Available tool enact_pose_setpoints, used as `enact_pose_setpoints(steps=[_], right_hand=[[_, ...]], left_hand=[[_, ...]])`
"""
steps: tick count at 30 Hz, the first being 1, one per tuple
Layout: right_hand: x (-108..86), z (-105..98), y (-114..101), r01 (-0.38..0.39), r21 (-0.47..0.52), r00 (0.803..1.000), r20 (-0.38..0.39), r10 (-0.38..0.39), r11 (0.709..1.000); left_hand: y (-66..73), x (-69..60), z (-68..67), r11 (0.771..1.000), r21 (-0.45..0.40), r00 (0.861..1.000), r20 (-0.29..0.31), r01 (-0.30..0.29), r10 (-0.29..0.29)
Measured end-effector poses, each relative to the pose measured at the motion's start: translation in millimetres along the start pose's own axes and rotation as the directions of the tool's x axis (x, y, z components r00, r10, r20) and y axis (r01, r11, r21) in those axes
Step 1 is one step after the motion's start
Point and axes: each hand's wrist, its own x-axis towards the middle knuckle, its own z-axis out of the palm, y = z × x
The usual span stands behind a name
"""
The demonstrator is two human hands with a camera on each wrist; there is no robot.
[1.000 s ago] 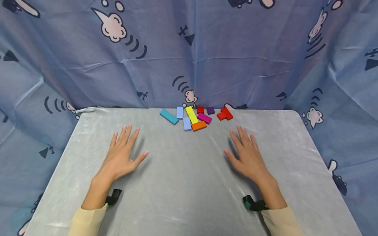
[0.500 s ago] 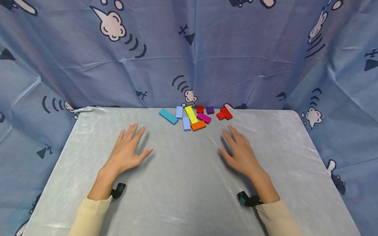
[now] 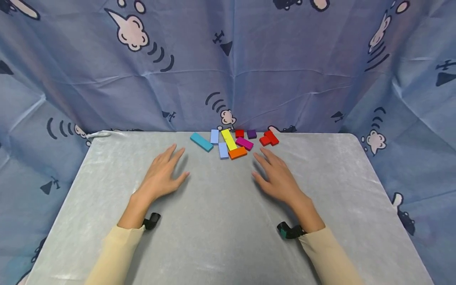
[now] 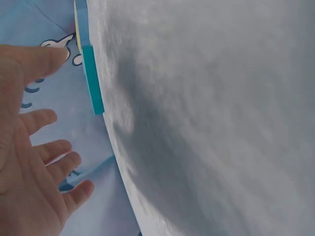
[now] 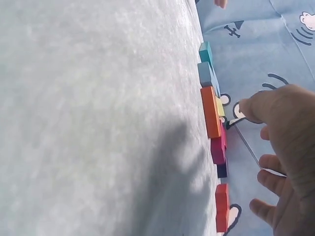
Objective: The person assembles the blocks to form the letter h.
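Observation:
Coloured blocks lie in a loose group at the table's far edge: a teal one, two light blue ones, a yellow one, an orange one, a magenta one, a purple one and several red ones. The left hand, fingers spread, hovers above the table, nearest the teal block, holding nothing. Hovering too, the right hand has its spread fingertips just in front of the magenta and red blocks and is empty.
A grey cloth covers the table. Behind it and at both sides hangs a blue patterned curtain. Each wrist wears a small black camera, seen on the left and on the right.
Both hands have moved inward and forward, closer to each other and to the blocks. The blocks keep their arrangement.

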Motion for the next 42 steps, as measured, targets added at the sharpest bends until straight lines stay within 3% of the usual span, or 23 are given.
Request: enact_pose_setpoints(steps=[5,11,17,26,33,42], right_hand=[[13.9,4,-4,0.039,0.016,0.999,-0.007,-0.039,0.999],[27.1,9,-7,0.075,0.040,0.997,-0.007,-0.075,0.996],[43.4,9,-9,0.049,0.065,0.999,0.017,-0.050,0.997],[63.7,15,-18,0.058,0.117,0.998,-0.013,-0.057,0.991],[80.9,19,-29,0.051,0.109,0.999,-0.006,-0.050,0.993],[102.4,26,-39,-0.036,0.135,0.999,-0.009,0.037,0.990]], left_hand=[[1.6,11.8,0.6,1.000,0.014,1.000,-0.004,-0.025,0.025],[3.4,24.3,1.6,0.999,0.018,0.998,0.045,-0.041,0.040],[3.6,37.7,3.2,0.996,0.057,0.993,0.103,-0.061,0.055],[5.4,57.6,3.2,0.992,0.083,0.986,0.147,-0.095,0.082],[7.8,73.1,3.3,0.980,0.167,0.979,0.190,-0.109,0.077],[11.6,88.2,6.4,0.979,0.175,0.972,0.223,-0.109,0.068]])
